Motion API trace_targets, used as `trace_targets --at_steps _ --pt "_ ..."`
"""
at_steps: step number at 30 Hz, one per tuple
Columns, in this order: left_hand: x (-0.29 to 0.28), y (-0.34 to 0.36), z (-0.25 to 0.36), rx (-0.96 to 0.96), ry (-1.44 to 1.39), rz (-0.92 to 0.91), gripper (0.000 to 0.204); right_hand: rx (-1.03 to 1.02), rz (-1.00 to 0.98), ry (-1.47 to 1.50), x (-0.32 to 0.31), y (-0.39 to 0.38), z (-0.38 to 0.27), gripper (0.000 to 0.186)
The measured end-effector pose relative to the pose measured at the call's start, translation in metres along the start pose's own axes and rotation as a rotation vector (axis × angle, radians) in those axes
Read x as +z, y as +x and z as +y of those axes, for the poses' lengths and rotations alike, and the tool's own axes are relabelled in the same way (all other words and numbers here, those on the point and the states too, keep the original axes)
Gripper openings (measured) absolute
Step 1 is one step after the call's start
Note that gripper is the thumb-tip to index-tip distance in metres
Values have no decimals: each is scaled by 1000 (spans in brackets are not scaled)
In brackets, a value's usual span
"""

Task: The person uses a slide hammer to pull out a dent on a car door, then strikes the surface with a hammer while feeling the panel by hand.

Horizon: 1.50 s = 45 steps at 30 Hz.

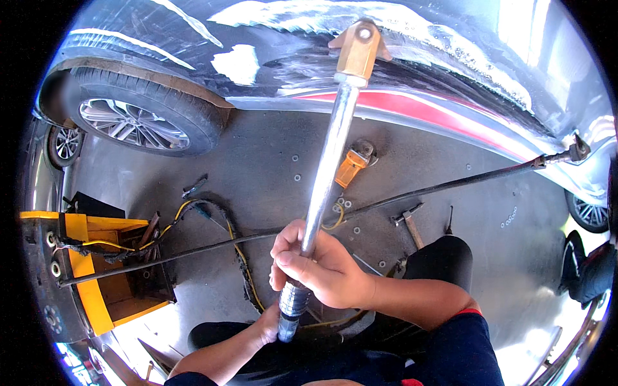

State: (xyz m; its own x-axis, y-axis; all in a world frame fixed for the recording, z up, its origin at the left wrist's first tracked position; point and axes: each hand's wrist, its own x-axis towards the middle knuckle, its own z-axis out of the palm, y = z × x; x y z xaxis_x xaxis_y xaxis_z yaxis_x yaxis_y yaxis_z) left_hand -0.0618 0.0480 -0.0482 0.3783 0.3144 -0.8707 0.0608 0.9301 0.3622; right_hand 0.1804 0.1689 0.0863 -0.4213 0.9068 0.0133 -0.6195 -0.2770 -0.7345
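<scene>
A slide hammer (329, 151) with a chrome shaft is held up in front of me, tilted toward the car. On its far end sits a brass-coloured hexagonal head (358, 55) with hooked claws, overlapping the car's side panel in the picture; whether they touch I cannot tell. My right hand (328, 270) is closed around the shaft, thumb across it, just above the ribbed dark grip (295, 300). Lower down, my left hand (270, 323) is at the grip's bottom end, its fingers mostly hidden behind it.
The car's scraped panel (399, 64) and a wheel (138, 122) stand ahead. A long dark bar (412, 195) crosses over the floor. An orange angle grinder (354, 166), a hammer (410, 225) and washers lie there. At left is a yellow cabinet (80, 270) with a cable (161, 233).
</scene>
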Motion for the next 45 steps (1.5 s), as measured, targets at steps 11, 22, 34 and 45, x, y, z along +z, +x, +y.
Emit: trace_targets --at_steps 11,22,34,45 --pt "21 -22 18 45 -156 7 31 5 -19 20 -5 3 -10 9" --pt "26 -24 19 -23 -205 78 40 -178 98 38 -2 27 -26 26" --pt "-10 0 -9 75 -197 30 41 -78 123 -88 6 12 6 24" --pt "6 -11 23 -109 -75 11 23 -91 37 -46 -5 0 -4 15"
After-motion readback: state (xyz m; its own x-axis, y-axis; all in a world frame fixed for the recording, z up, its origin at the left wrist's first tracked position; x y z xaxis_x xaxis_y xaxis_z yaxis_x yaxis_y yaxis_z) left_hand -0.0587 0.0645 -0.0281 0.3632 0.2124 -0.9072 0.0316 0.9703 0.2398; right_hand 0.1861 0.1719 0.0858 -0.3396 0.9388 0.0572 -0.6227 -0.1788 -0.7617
